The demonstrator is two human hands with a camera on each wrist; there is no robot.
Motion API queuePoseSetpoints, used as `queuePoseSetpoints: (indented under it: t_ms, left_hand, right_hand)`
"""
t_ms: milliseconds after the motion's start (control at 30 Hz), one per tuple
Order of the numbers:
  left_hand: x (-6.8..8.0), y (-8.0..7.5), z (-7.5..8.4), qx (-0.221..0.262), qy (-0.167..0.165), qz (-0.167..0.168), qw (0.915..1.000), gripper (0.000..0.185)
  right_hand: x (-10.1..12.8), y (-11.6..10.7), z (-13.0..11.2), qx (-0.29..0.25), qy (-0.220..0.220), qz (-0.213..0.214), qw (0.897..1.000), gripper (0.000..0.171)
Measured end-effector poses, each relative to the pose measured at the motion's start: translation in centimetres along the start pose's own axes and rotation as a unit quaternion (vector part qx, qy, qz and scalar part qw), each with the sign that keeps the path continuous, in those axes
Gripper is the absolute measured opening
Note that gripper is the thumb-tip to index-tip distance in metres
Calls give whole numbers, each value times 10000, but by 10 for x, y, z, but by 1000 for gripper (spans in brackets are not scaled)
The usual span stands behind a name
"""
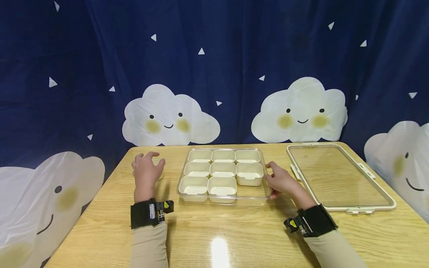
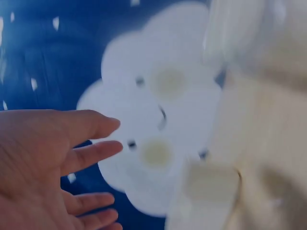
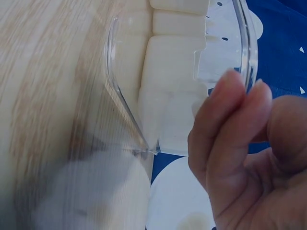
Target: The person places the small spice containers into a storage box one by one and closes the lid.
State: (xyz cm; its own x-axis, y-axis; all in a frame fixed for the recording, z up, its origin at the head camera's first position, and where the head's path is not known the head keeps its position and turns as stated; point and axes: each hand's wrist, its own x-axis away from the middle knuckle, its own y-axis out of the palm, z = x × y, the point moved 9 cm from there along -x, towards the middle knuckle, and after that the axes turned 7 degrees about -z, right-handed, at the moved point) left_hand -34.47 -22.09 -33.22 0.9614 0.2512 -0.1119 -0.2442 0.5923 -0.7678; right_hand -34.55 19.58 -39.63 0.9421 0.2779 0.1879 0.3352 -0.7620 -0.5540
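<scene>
A clear plastic tray (image 1: 259, 200) sits mid-table and holds several small cream containers (image 1: 222, 169) in rows; its front right slot is bare. My right hand (image 1: 277, 179) grips the tray's right edge, fingers over the rim and thumb low at the front corner. In the right wrist view the curled fingers (image 3: 230, 124) lie against the clear rim (image 3: 248, 43). My left hand (image 1: 149, 165) hovers left of the tray, fingers spread and loose, over one loose cream container (image 1: 161, 172) that it partly hides. The left wrist view shows that hand (image 2: 72, 158) holding nothing, the container (image 2: 211, 184) blurred beside it.
The tray's clear lid (image 1: 338, 176) with a cream frame lies flat at the table's right side. The wooden table (image 1: 218, 230) ends close behind the tray at a dark blue curtain (image 1: 214, 56) with cloud faces.
</scene>
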Motion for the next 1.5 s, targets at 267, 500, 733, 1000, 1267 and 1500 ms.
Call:
queuePoseSetpoints:
  t_ms: [267,500,733,1000,1267,1500]
  left_hand:
    - [-1,6,-62,29,-797,-748,9940,58]
    - [-2,11,-78,-108,-1000,-1161,9881,61]
    - [-1,8,-74,-54,-817,-1078,9908,60]
    - [1,5,-80,368,-996,-710,9918,40]
    - [4,-1,-84,818,-1041,53,9912,27]
    - [4,-1,-87,1042,-1131,341,9875,23]
  right_hand:
    - [0,1,0,72,9,-27,10000,48]
    - [0,1,0,79,-5,-40,10000,48]
    - [-1,1,2,97,-13,-54,9999,48]
    - [-2,1,1,69,-43,-79,9999,49]
    - [0,2,-2,123,-108,-144,9998,50]
    - [1,2,-5,181,-173,-160,9996,49]
